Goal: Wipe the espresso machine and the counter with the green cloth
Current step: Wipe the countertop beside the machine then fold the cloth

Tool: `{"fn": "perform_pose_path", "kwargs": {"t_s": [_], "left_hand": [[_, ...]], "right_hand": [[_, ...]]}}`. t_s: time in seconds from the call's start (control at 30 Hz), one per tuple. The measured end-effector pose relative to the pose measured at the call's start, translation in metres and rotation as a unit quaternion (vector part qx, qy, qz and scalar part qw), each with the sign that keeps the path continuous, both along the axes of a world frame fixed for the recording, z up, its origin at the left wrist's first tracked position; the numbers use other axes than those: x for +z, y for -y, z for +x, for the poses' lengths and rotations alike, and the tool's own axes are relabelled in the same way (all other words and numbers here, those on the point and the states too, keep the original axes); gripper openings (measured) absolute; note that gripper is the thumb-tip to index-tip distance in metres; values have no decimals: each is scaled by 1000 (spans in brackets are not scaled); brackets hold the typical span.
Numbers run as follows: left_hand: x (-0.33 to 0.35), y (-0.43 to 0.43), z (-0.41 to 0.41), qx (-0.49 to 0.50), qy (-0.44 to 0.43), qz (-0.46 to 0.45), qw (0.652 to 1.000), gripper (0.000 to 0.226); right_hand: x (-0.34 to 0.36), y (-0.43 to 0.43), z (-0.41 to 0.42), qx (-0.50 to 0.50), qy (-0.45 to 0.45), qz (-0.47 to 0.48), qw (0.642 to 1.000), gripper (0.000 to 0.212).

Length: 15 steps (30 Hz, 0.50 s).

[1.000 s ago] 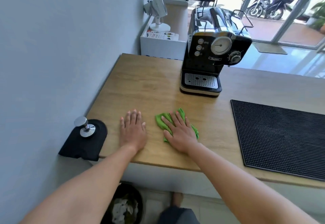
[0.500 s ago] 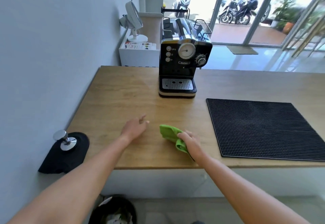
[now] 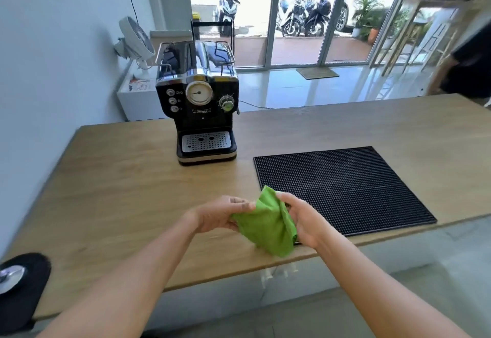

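Observation:
The green cloth (image 3: 265, 222) hangs between both hands, lifted above the front edge of the wooden counter (image 3: 127, 183). My left hand (image 3: 219, 214) pinches its left edge and my right hand (image 3: 300, 216) grips its right side. The black and chrome espresso machine (image 3: 202, 104) stands upright at the back of the counter, well beyond the hands, with its drip tray facing me.
A black rubber bar mat (image 3: 342, 186) lies on the counter right of the hands. A tamper on a black pad (image 3: 18, 282) sits at the counter's left front corner. A small white fan (image 3: 135, 38) stands on a white box behind the machine. A person (image 3: 465, 66) stands at far right.
The cloth has been picked up off the counter. My left hand has come over from the counter and now holds the cloth too. The view has tilted upward.

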<state>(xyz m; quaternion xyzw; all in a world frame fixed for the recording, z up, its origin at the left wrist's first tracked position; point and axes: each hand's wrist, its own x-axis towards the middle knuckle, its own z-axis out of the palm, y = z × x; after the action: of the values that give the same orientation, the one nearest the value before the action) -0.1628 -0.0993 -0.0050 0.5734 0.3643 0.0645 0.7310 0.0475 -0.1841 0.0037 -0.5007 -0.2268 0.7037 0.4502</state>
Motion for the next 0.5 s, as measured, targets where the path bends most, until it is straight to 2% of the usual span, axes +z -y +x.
{"fn": "perform_pose_path", "kwargs": {"t_s": [0.1, 0.23, 0.3, 0.43, 0.5], "left_hand": [[2, 0, 31, -30, -31, 23, 999, 59], [5, -1, 61, -41, -51, 55, 996, 23], [5, -2, 70, -41, -60, 54, 996, 13], [6, -6, 79, -85, -69, -21, 994, 18], [4, -10, 84, -97, -98, -32, 990, 22]], "right_hand": [[-6, 4, 23, -47, 72, 1, 996, 48], [-8, 8, 55, -77, 131, 5, 988, 37], [-7, 10, 74, -61, 160, 7, 985, 25], [-7, 15, 110, 12, 174, -6, 985, 14], [-7, 13, 120, 37, 214, -15, 976, 13]]}}
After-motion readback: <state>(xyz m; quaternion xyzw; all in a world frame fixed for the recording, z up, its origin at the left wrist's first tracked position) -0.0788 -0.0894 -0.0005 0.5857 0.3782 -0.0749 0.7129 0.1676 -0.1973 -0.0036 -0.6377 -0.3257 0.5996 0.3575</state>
